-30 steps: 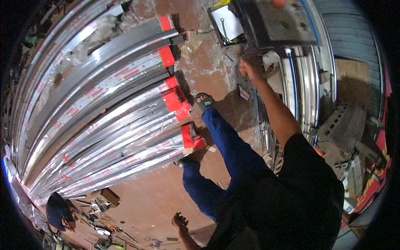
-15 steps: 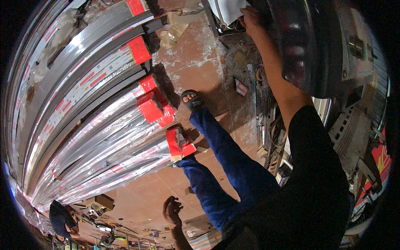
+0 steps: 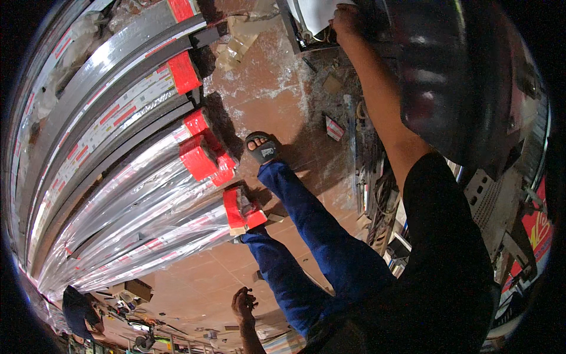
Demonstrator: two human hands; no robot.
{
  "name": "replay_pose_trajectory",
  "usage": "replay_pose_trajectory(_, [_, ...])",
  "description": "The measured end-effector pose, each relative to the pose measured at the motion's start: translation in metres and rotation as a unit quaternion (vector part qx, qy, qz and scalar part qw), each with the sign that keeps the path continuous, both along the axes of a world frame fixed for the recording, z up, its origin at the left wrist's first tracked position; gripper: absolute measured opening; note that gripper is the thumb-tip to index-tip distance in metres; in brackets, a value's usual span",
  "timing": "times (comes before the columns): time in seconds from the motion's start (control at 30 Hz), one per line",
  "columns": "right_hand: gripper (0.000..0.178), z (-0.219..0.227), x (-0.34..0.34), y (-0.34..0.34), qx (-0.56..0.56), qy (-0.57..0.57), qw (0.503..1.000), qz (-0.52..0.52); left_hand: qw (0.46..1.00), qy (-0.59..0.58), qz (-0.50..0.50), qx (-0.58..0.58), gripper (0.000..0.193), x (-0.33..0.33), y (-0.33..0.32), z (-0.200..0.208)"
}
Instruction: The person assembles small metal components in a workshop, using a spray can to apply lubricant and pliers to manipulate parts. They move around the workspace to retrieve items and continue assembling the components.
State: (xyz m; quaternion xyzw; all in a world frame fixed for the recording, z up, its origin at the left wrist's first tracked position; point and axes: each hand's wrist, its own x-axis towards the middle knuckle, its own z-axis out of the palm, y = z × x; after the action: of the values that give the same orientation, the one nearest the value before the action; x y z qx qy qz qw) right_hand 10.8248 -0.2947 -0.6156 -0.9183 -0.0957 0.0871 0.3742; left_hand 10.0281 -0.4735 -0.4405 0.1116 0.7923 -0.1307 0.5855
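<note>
"Now that the right hand (image 3: 346, 22) has come up to the dark tray (image 3: 291, 34), where exactly are its fingers?"

"Right at the edge of the white sheet (image 3: 317, 13) that lies in the tray, on its right side. A second ago that hand was short of the tray and apart from the sheet"

"Is it gripping the sheet, then?"

"I can't tell from here. The fingers are bent and close against the edge, but their tips don't show well, so it may be a pinch or only a touch"

"And the left hand (image 3: 243, 304)?"

"Hanging low over the floor (image 3: 259, 109), fingers loosely curled with gaps between them, nothing in it that I can see. It has stayed well apart from the tray"

"So what does that change mean for the work?"

"To my mind, it has shifted to the tray and is one-handed for now. What looks like a wrench (image 3: 300, 22) lies toward the left edge of the sheet, with no hand on it. The black housing (image 3: 439, 76) on the right looms larger too"

"What else is about?"

"Wrapped bundles of metal bars (image 3: 135, 194) on the left, their ends bound in red tape (image 3: 199, 158). A small packet (image 3: 334, 128) lies on the floor, and far off another person (image 3: 81, 311) is near a cardboard box (image 3: 134, 290)"
</note>
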Motion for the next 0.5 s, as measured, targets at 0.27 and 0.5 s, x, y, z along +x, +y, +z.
replay_pose_trajectory(0.27, [0.049, 0.008, 0.0, -0.044, 0.032, -0.012, 0.999, -0.026, 0.995, -0.083, 0.017, 0.051, 0.037, 0.021, -0.002, -0.004])
replay_pose_trajectory(0.5, [0.047, 0.059, -0.061, -0.06, -0.164, -0.219, 0.95, 0.153, 0.987, -0.119, 0.045, 0.095, 0.038, 0.05, 0.006, -0.011])
